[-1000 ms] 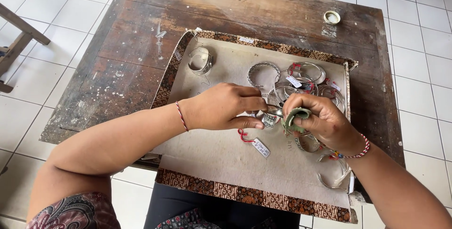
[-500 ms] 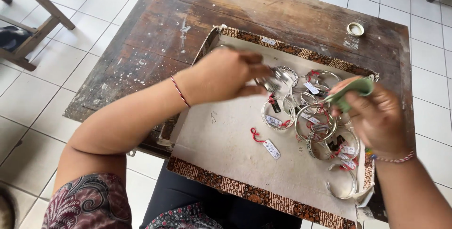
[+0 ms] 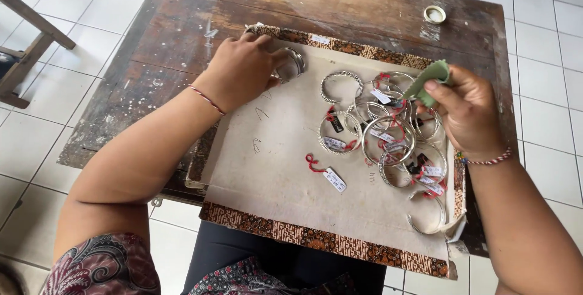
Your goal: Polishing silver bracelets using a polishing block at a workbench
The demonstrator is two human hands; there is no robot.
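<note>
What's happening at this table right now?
A person sits at a worn wooden table over a cloth-covered board. The left hand rests on a silver bangle at the board's top left. The right hand pinches a green cloth above a pile of tagged silver bangles.

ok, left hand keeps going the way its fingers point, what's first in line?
Likely the silver bangle at the tray's top: the left hand points right with its fingertips already at it. Beyond lies the bangle pile; depth is unclear.

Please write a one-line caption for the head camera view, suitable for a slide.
Left hand places a silver bangle on a cloth-covered board; right hand holds a green cloth above tagged bangles.
</note>
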